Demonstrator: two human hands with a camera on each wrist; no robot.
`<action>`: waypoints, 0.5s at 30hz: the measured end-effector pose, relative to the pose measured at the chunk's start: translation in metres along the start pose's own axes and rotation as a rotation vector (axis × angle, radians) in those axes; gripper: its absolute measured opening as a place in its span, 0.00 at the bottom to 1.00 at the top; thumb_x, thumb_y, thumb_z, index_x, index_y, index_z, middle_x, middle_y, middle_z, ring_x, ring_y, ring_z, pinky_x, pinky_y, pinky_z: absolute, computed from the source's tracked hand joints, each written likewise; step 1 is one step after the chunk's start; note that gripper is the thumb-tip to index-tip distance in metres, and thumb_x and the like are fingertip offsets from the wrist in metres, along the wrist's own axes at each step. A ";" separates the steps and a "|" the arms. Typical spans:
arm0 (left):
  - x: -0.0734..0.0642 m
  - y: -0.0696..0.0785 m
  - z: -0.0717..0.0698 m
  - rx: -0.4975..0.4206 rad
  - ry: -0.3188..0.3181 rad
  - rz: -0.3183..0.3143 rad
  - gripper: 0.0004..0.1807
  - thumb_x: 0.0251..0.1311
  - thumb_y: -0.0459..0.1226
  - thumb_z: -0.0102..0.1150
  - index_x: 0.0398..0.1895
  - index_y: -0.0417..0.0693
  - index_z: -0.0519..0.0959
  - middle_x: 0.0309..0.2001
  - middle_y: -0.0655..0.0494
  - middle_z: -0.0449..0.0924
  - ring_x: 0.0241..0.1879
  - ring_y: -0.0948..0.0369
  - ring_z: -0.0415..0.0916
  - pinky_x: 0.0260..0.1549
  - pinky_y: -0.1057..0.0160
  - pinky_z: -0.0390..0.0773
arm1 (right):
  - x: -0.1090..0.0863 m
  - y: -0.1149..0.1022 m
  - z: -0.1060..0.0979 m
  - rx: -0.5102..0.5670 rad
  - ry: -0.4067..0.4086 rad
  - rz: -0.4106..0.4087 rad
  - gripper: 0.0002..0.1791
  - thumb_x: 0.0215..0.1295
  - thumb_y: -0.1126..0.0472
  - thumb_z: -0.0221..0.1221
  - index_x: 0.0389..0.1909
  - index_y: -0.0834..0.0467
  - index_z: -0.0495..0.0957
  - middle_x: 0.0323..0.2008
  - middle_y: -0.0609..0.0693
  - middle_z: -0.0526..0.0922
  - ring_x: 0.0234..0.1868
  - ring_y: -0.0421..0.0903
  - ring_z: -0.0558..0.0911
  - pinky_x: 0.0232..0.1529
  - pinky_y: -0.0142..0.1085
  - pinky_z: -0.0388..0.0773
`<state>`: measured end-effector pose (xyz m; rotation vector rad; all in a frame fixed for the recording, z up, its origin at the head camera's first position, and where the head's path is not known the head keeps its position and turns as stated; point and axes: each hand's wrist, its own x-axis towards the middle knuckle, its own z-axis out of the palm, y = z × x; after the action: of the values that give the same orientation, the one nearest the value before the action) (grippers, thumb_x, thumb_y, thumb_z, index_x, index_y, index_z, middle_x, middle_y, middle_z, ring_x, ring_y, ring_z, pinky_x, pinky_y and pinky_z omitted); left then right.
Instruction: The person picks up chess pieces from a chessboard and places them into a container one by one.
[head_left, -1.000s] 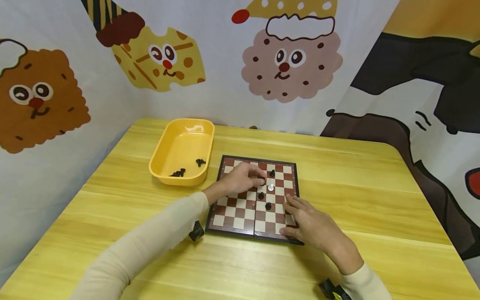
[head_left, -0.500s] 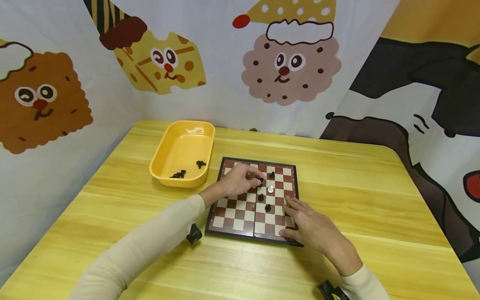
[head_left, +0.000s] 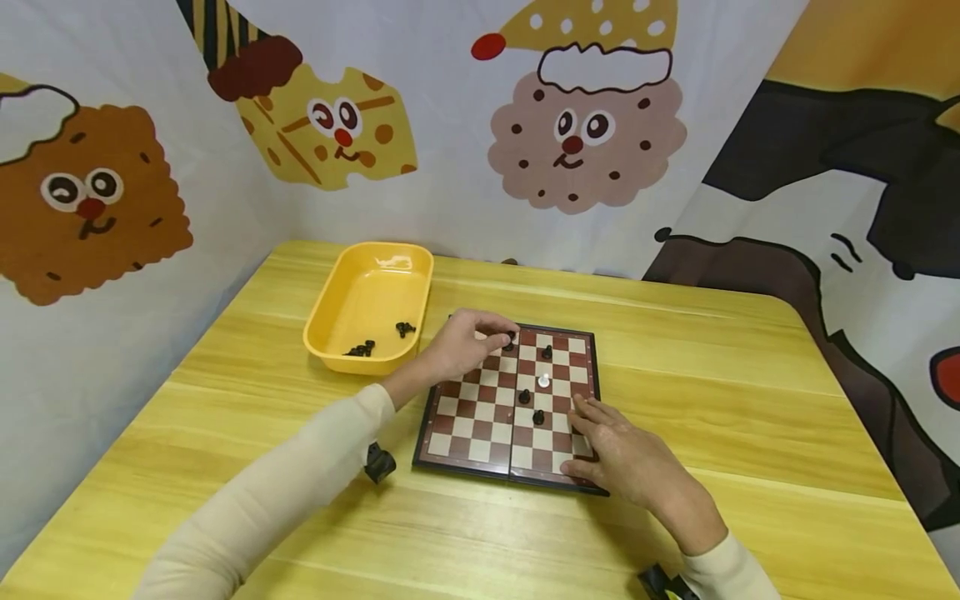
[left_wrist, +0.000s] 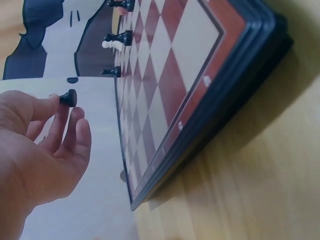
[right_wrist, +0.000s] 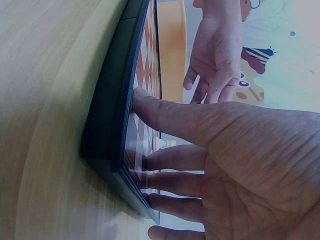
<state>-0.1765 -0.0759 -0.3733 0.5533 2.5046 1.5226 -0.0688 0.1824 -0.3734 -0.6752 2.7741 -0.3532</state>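
Between thumb and fingers my left hand (head_left: 461, 346) pinches a black chess piece (left_wrist: 68, 98), lifted above the far part of the chessboard (head_left: 472, 433). In the left wrist view that piece is clear of the board, its round base showing. My right hand (head_left: 626, 450) rests on the board's right edge, thumb and fingers spread; in the right wrist view the thumb touches the board's border. On the right half of the board stand a white chess piece (head_left: 543, 381) and black pieces, one of them a black piece (head_left: 538, 417) near the right fingertips.
A yellow tray (head_left: 315, 342) stands left of the board, with several black chess pieces (head_left: 362, 348) lying in it. The wooden table (head_left: 712, 358) ends at a printed cloth (head_left: 450, 208) behind.
My left hand has raised the black piece off the board and carried it back and to the left. My right hand has stayed on the board's edge.
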 end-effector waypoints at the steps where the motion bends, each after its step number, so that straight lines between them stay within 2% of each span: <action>1: 0.000 0.001 -0.001 0.001 0.008 -0.002 0.13 0.71 0.29 0.59 0.56 0.39 0.84 0.53 0.49 0.84 0.48 0.56 0.80 0.40 0.63 0.82 | 0.000 0.000 0.000 0.001 -0.002 0.001 0.38 0.65 0.47 0.69 0.68 0.66 0.73 0.75 0.63 0.61 0.74 0.62 0.60 0.54 0.59 0.76; 4: -0.001 0.002 -0.005 0.001 0.019 0.003 0.13 0.71 0.30 0.59 0.56 0.39 0.83 0.53 0.49 0.84 0.47 0.53 0.81 0.37 0.65 0.81 | 0.000 0.000 0.001 0.001 -0.010 0.005 0.38 0.65 0.46 0.68 0.68 0.66 0.73 0.75 0.62 0.61 0.74 0.62 0.60 0.54 0.59 0.77; 5: -0.002 0.002 -0.006 0.000 0.024 -0.001 0.13 0.71 0.30 0.59 0.56 0.39 0.83 0.53 0.50 0.84 0.43 0.52 0.81 0.33 0.65 0.80 | 0.000 0.000 0.001 0.000 -0.011 0.005 0.38 0.65 0.46 0.68 0.68 0.66 0.73 0.75 0.62 0.61 0.74 0.62 0.60 0.53 0.59 0.77; 8: -0.004 0.003 -0.011 -0.026 0.035 -0.001 0.14 0.72 0.30 0.58 0.57 0.39 0.82 0.54 0.49 0.84 0.42 0.47 0.80 0.34 0.60 0.81 | 0.001 -0.001 0.001 0.000 -0.017 0.005 0.38 0.65 0.46 0.68 0.68 0.66 0.73 0.75 0.62 0.61 0.74 0.62 0.60 0.52 0.58 0.78; 11: -0.007 0.003 -0.017 -0.065 0.050 -0.007 0.14 0.72 0.30 0.57 0.57 0.38 0.82 0.54 0.49 0.83 0.44 0.49 0.81 0.41 0.53 0.83 | 0.001 -0.001 0.001 0.001 -0.027 0.005 0.38 0.66 0.46 0.68 0.68 0.66 0.73 0.75 0.62 0.61 0.74 0.62 0.59 0.50 0.57 0.79; 13: -0.008 0.003 -0.021 -0.091 0.058 -0.002 0.13 0.72 0.29 0.57 0.57 0.37 0.82 0.54 0.47 0.83 0.50 0.51 0.81 0.49 0.49 0.81 | 0.001 0.000 0.001 0.000 -0.030 0.005 0.38 0.66 0.46 0.68 0.68 0.66 0.72 0.75 0.63 0.60 0.74 0.62 0.59 0.49 0.56 0.80; 15: -0.009 0.002 -0.026 -0.097 0.071 0.010 0.13 0.72 0.28 0.57 0.56 0.37 0.82 0.54 0.46 0.83 0.51 0.53 0.81 0.51 0.49 0.80 | 0.001 0.000 0.001 -0.005 -0.033 0.003 0.38 0.66 0.46 0.67 0.68 0.66 0.72 0.75 0.63 0.60 0.74 0.62 0.59 0.49 0.55 0.80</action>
<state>-0.1759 -0.1000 -0.3593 0.5064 2.4662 1.6855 -0.0697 0.1817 -0.3746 -0.6715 2.7452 -0.3321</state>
